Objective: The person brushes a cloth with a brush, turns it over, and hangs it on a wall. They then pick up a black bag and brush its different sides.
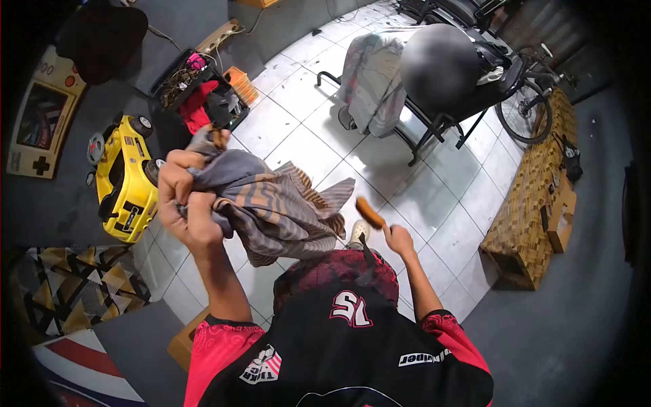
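My left hand [190, 200] is raised at the left, its fingers closed on the top of a grey and brown striped cloth [278, 210]. The cloth hangs bunched and spreads toward the middle. Lower at the right, my right hand [398, 240] grips the short handle of a brush [369, 212] with an orange-brown head, which points up and left. A gap separates brush and cloth. Behind the brush, a pale shoe [360, 233] shows on the floor.
A yellow toy car [127, 180] stands at the left, below an open case [203, 102] of loose items and an orange basket [241, 86]. Cloths lie over a black metal seat frame [434, 122]. A woven panel [525, 203], cardboard box [561, 214] and bicycle [525, 112] are at the right.
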A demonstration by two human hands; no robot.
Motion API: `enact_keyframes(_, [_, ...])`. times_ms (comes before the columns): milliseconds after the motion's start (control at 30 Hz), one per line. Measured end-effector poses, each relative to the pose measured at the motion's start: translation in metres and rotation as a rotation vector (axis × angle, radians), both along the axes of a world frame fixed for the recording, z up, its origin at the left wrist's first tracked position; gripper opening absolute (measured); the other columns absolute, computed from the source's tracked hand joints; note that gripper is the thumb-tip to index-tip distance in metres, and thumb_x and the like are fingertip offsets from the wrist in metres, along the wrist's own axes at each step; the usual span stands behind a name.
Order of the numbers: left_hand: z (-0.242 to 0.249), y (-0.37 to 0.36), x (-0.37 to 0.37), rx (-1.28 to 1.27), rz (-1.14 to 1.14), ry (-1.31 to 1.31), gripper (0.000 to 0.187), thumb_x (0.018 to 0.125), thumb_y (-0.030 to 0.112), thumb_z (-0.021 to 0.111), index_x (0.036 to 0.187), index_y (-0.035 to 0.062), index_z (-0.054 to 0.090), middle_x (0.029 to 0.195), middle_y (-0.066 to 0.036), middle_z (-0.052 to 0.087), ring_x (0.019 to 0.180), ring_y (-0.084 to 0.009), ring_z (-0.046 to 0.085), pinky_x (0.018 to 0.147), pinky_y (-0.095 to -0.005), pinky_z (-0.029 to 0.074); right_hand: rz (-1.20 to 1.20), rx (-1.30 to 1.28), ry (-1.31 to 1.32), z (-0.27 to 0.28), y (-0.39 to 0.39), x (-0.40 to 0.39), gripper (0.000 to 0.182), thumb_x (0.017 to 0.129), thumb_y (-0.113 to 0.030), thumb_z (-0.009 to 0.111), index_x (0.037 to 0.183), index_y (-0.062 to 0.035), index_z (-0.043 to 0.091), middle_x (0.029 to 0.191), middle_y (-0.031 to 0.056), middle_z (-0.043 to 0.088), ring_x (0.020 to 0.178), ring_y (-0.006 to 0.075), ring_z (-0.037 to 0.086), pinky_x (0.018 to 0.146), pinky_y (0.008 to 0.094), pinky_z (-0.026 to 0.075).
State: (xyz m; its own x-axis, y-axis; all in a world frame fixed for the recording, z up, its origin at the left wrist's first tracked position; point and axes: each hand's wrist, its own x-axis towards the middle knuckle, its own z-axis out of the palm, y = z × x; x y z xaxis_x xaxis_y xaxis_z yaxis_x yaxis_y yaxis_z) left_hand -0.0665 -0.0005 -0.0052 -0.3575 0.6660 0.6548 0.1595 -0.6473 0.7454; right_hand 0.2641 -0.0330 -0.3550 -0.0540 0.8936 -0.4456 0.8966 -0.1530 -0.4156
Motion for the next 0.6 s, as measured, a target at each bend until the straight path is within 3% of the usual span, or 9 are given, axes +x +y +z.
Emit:
enact_keyframes(33, [-0.004, 0.0, 0.0, -0.024, -0.04, 0.02, 0.02, 0.058, -0.006, 0.038, 0.07, 0.0063, 0.029, 0.079, -0.011, 0.04, 0.073, -0.0139, 0.037, 0.089, -0.0375, 0.039, -0.034, 0.081, 0.093, 0.019, 0.012, -0.007, 0.043, 0.09, -0.036, 0.046, 0.076, 0.0026, 0.06, 0.072, 0.0177, 0.063, 0.069, 0.0337, 0.061, 0.062, 0.044, 0.046])
enact_keyframes(100, [-0.005, 0.0, 0.013, -0.065, -0.123, -0.089, 0.019, 0.06, -0.01, 0.036, 0.07, 0.0061, 0.03, 0.079, -0.011, 0.041, 0.073, -0.0131, 0.039, 0.085, -0.0316, 0.04, -0.139, 0.21, 0.427, 0.082, 0.03, -0.033, 0.037, 0.092, -0.032, 0.047, 0.076, 0.0007, 0.055, 0.071, 0.0142, 0.06, 0.056, 0.0277, 0.054, 0.053, 0.0385, 0.041])
enact_keyframes(233, [-0.01, 0.003, 0.024, -0.026, -0.111, 0.029, 0.016, 0.062, -0.01, 0.034, 0.067, 0.0053, 0.032, 0.076, -0.01, 0.043, 0.07, -0.014, 0.044, 0.071, -0.0258, 0.042, -0.229, 0.13, 1.277, 0.184, 0.027, -0.079, 0.035, 0.096, -0.035, 0.042, 0.079, -0.0052, 0.047, 0.058, -0.0023, 0.041, 0.048, 0.0048, 0.038, 0.043, 0.0207, 0.032])
enact_keyframes(300, [-0.007, 0.002, 0.032, 0.02, -0.178, -0.03, 0.014, 0.062, -0.007, 0.038, 0.066, 0.0053, 0.032, 0.073, -0.008, 0.04, 0.065, -0.0148, 0.045, 0.065, -0.0294, 0.045, -0.036, 0.094, 1.584, 0.196, 0.018, -0.095, 0.04, 0.094, -0.042, 0.041, 0.083, -0.0045, 0.046, 0.059, -0.0039, 0.042, 0.046, 0.0037, 0.035, 0.041, 0.0196, 0.029])
enact_keyframes(433, [-0.002, 0.0, 0.038, 0.117, -0.315, -0.199, 0.018, 0.068, -0.001, 0.045, 0.066, 0.0079, 0.03, 0.069, -0.005, 0.033, 0.058, -0.0138, 0.037, 0.053, -0.0305, 0.042, 0.171, -0.119, 1.416, 0.165, 0.014, -0.114, 0.041, 0.093, -0.045, 0.043, 0.084, -0.005, 0.048, 0.057, -0.0047, 0.037, 0.052, 0.0036, 0.037, 0.047, 0.0192, 0.032])
enact_keyframes(467, [0.002, -0.002, 0.042, 0.12, -0.328, -0.237, 0.018, 0.069, 0.001, 0.045, 0.066, 0.0086, 0.029, 0.069, -0.004, 0.031, 0.057, -0.0133, 0.033, 0.051, -0.0288, 0.038, 0.093, -0.206, 1.339, 0.121, 0.016, -0.111, 0.043, 0.091, -0.045, 0.047, 0.082, -0.0029, 0.055, 0.059, 0.0016, 0.052, 0.059, 0.0113, 0.053, 0.053, 0.0263, 0.042])
enact_keyframes(500, [0.006, -0.004, 0.043, 0.121, -0.339, -0.276, 0.019, 0.07, 0.002, 0.045, 0.067, 0.0093, 0.028, 0.069, -0.004, 0.028, 0.057, -0.0128, 0.03, 0.049, -0.0271, 0.034, 0.14, -0.116, 1.077, 0.085, 0.017, -0.103, 0.044, 0.09, -0.045, 0.049, 0.083, -0.0025, 0.058, 0.065, 0.0056, 0.056, 0.063, 0.0163, 0.056, 0.057, 0.03, 0.044])
enact_keyframes(567, [0.01, -0.006, 0.036, 0.163, -0.295, -0.297, 0.031, 0.074, -0.006, 0.054, 0.064, 0.0102, 0.029, 0.067, -0.005, 0.036, 0.053, -0.0129, 0.038, 0.047, -0.0319, 0.041, 0.227, 0.057, 0.55, 0.03, 0.019, -0.08, 0.046, 0.087, -0.046, 0.052, 0.084, -0.0016, 0.063, 0.076, 0.0134, 0.065, 0.073, 0.0264, 0.064, 0.063, 0.0375, 0.049])
enact_keyframes(600, [0.013, -0.008, 0.032, 0.157, -0.253, -0.28, 0.033, 0.074, -0.008, 0.054, 0.064, 0.0107, 0.029, 0.066, -0.005, 0.036, 0.052, -0.0125, 0.037, 0.046, -0.032, 0.04, 0.243, -0.028, 0.246, 0.015, 0.016, -0.065, 0.046, 0.086, -0.046, 0.052, 0.083, -0.0016, 0.065, 0.078, 0.0171, 0.065, 0.072, 0.0301, 0.063, 0.063, 0.0412, 0.048])
